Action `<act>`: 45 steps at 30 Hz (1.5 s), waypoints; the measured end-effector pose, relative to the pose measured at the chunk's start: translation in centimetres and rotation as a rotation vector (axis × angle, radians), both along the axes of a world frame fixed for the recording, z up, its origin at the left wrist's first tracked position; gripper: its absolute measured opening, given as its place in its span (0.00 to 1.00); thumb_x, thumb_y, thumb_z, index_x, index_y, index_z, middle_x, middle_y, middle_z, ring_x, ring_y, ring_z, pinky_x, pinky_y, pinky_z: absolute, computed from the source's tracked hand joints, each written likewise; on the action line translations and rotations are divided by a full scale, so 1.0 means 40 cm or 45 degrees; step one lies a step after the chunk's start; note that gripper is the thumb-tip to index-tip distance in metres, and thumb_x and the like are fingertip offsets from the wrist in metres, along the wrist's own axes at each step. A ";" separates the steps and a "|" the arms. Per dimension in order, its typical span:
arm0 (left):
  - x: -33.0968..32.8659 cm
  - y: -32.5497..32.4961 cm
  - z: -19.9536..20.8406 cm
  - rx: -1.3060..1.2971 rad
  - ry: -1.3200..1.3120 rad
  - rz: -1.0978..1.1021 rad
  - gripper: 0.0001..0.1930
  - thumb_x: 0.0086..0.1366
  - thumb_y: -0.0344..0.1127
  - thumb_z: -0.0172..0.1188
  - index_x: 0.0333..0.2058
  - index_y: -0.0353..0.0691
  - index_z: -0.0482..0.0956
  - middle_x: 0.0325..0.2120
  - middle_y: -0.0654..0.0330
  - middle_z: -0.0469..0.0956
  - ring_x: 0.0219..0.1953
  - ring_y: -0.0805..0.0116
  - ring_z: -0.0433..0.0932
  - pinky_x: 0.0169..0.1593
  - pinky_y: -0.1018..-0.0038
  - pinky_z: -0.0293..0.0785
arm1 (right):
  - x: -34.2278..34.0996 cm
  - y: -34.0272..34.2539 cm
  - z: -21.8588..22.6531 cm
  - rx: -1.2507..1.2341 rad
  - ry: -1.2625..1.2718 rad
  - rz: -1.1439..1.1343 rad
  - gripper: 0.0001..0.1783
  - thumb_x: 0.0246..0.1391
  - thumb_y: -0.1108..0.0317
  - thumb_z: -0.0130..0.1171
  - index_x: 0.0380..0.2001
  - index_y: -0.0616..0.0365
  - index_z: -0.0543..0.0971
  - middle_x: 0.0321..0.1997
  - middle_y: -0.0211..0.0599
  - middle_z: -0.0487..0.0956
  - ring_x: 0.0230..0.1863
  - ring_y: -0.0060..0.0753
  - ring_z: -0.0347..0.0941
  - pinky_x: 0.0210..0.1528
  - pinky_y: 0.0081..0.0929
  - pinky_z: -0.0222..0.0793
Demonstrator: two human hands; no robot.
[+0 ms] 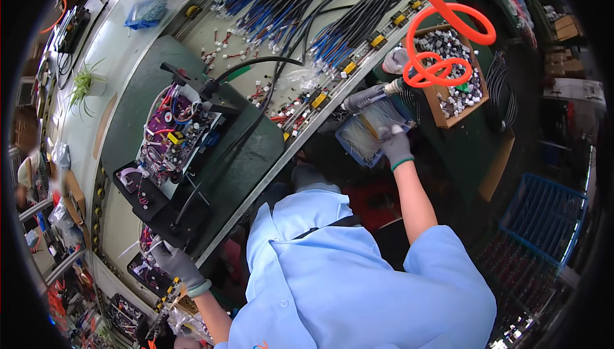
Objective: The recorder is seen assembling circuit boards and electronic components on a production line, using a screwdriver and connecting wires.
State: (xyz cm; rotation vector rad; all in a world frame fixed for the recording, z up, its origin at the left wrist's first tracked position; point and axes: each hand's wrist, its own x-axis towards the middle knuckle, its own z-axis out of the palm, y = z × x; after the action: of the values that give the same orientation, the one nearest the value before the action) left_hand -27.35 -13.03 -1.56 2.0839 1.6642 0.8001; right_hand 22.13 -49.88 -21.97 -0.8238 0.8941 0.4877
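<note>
My left hand (178, 268), in a grey glove, is at the edge of the lower-left electronics unit (146, 275), beside its wires. Its fingers are curled, and what they hold, if anything, is hidden. My right hand (397, 147), also gloved, is over the right side of a blue bin (373, 159) holding thin pale strips (374, 125). The thumb and fingers are drawn together there; I cannot make out anything between them. A larger open electronics unit (173, 135), full of coloured wires and with a black cable (220, 163), stands on the green work surface (256, 147) between my hands.
A grey hand tool (371, 96) lies beyond the blue bin, near a coiled orange hose (470, 13). To the right is a cardboard box (441, 116) of small white connectors. Black cables with blue ends (275, 13) cover the far bench. A metal rail (307, 116) runs diagonally across.
</note>
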 end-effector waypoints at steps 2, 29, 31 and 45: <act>0.005 -0.007 0.007 0.026 0.071 0.047 0.07 0.67 0.26 0.57 0.42 0.31 0.77 0.37 0.55 0.80 0.41 0.65 0.77 0.50 0.71 0.72 | -0.041 0.094 0.051 -0.146 -0.145 0.444 0.15 0.63 0.63 0.55 0.47 0.62 0.77 0.39 0.38 0.81 0.31 0.28 0.76 0.29 0.20 0.74; 0.049 -0.030 0.041 0.343 0.142 0.143 0.05 0.55 0.28 0.62 0.32 0.42 0.81 0.32 0.55 0.81 0.31 0.52 0.80 0.36 0.61 0.73 | -0.095 0.744 0.125 -1.276 -2.135 2.759 0.17 0.53 0.59 0.60 0.46 0.46 0.82 0.42 0.48 0.82 0.44 0.54 0.78 0.47 0.47 0.74; 0.049 -0.026 0.044 0.356 0.129 0.127 0.04 0.55 0.29 0.63 0.31 0.42 0.81 0.32 0.56 0.81 0.30 0.52 0.79 0.35 0.61 0.73 | -0.107 0.731 0.144 -1.286 -2.124 2.703 0.17 0.54 0.59 0.59 0.47 0.45 0.82 0.42 0.47 0.82 0.44 0.54 0.78 0.46 0.47 0.73; 0.041 -0.014 0.065 0.310 0.146 -0.015 0.04 0.57 0.31 0.64 0.31 0.42 0.79 0.30 0.56 0.80 0.28 0.52 0.78 0.33 0.61 0.72 | -0.167 0.658 0.010 -1.409 -1.723 2.131 0.16 0.59 0.57 0.50 0.43 0.48 0.83 0.43 0.53 0.81 0.46 0.58 0.77 0.50 0.50 0.71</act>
State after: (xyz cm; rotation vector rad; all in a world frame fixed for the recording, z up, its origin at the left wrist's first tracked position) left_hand -25.72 -13.58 1.03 2.3416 1.6833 0.9365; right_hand 15.45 -23.58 -21.57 -2.4272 -1.1800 0.6049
